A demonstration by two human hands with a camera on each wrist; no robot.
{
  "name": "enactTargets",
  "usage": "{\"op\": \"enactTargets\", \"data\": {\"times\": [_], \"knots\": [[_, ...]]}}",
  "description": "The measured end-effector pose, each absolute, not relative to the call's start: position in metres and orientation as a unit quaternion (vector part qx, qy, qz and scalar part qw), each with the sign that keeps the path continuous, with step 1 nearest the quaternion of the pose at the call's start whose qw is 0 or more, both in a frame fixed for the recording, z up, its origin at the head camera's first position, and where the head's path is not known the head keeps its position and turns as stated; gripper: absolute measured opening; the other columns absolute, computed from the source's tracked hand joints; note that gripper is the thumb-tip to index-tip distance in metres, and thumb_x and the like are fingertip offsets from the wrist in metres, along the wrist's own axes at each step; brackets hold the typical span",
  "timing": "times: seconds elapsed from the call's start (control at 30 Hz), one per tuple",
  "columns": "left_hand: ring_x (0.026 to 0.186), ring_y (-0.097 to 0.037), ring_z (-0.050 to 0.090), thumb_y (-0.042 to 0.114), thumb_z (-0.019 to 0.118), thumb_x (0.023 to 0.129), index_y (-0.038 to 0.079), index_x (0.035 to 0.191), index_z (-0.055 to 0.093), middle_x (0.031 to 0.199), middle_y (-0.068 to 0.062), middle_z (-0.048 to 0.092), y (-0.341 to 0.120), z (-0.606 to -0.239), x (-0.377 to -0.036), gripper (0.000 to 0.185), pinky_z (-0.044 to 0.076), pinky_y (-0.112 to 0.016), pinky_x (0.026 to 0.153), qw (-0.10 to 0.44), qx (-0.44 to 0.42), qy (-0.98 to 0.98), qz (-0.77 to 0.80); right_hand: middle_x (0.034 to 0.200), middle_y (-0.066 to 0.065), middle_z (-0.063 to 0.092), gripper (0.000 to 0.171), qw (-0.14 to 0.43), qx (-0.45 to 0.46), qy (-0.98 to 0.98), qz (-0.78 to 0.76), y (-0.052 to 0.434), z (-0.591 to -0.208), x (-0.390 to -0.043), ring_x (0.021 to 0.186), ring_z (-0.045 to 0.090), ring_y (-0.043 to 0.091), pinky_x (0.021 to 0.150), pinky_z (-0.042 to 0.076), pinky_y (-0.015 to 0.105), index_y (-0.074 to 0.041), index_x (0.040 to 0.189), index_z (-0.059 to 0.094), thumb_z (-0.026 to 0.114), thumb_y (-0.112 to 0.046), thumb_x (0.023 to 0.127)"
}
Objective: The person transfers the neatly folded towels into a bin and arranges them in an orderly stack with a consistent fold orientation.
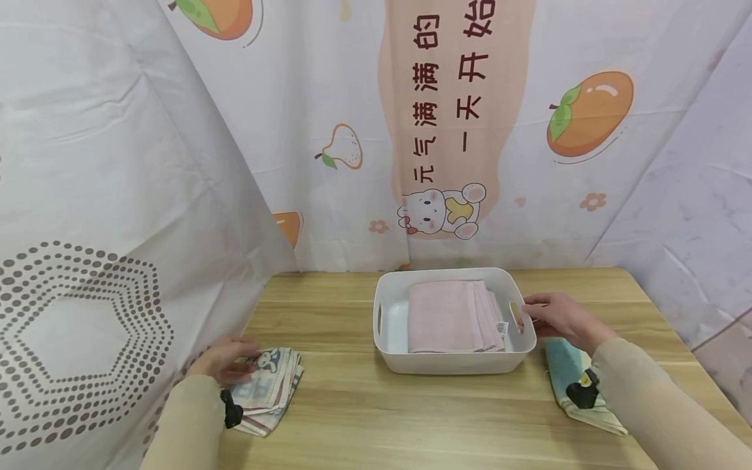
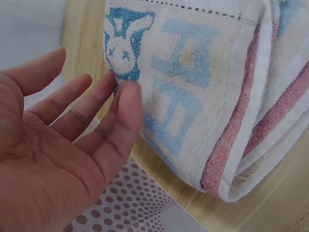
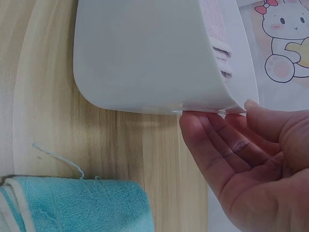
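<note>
A white plastic bin [image 1: 452, 364] with handle slots stands at the table's far side, holding a folded pink towel [image 1: 443, 316] with a tag. At the bin's right end my right hand [image 1: 561, 318] grips the rim by the handle slot, thumb near the top edge and fingers against the outer wall [image 3: 145, 58]. On the left, my left hand [image 1: 226, 360] is beside a folded cream towel [image 1: 273, 385] with blue lettering and red stripes. Its fingers are loosely spread, the nearest fingertip at the towel's edge [image 2: 188, 87]; contact is unclear.
A folded teal and pale-yellow towel [image 1: 562, 365] lies below my right forearm, a loose thread [image 3: 60, 159] trailing from it. The wooden table [image 1: 346, 418] meets a printed curtain [image 1: 341, 215] behind and a white sheet [image 1: 194, 215] at the left.
</note>
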State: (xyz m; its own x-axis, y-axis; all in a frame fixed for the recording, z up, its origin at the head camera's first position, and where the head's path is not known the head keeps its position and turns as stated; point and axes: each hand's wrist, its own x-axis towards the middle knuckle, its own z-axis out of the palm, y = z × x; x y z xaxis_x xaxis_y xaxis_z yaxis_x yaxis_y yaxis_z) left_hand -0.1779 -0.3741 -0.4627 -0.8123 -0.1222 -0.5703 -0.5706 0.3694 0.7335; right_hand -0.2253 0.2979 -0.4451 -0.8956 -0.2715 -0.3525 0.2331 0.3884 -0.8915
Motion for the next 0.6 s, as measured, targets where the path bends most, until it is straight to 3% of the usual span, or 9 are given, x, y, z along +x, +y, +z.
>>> {"op": "enactTargets", "data": {"times": [0.2,0.33,0.43,0.6], "knots": [[0.112,-0.036,0.058,0.027,0.064,0.102,-0.011,0.148,0.038,0.133,-0.026,0.058,-0.377,-0.463,-0.179,0.065,0.051,-0.045,0.091,0.218,-0.219,0.824,0.474,0.103,0.015,0.074,0.051,0.229,-0.009,0.800,-0.555,0.298,-0.445,-0.225,0.094,0.072,0.024,0.084,0.061,0.038,0.023,0.142,0.036,0.050,-0.012,0.108],[0.102,-0.027,0.058,0.026,0.067,0.099,-0.008,0.146,0.045,0.120,-0.015,0.066,-0.379,-0.463,-0.176,0.062,0.048,-0.040,0.088,0.219,-0.225,0.825,0.471,0.103,0.015,0.074,0.051,0.229,-0.009,0.801,-0.554,0.298,-0.445,-0.225,0.094,0.072,0.023,0.084,0.061,0.039,0.023,0.143,0.036,0.049,-0.012,0.108],[0.085,-0.021,0.056,0.025,0.068,0.099,-0.006,0.144,0.050,0.105,-0.009,0.069,-0.382,-0.464,-0.175,0.058,0.047,-0.034,0.078,0.224,-0.222,0.823,0.472,0.103,0.014,0.074,0.051,0.229,-0.010,0.799,-0.555,0.297,-0.445,-0.225,0.094,0.072,0.023,0.084,0.061,0.039,0.023,0.143,0.035,0.049,-0.012,0.108],[0.097,-0.027,0.059,0.025,0.065,0.100,-0.007,0.148,0.043,0.112,-0.014,0.066,-0.385,-0.467,-0.172,0.062,0.052,-0.042,0.085,0.235,-0.222,0.812,0.486,0.102,0.014,0.074,0.052,0.229,-0.011,0.798,-0.558,0.297,-0.445,-0.225,0.093,0.072,0.023,0.084,0.061,0.038,0.023,0.143,0.035,0.049,-0.012,0.108]]}}
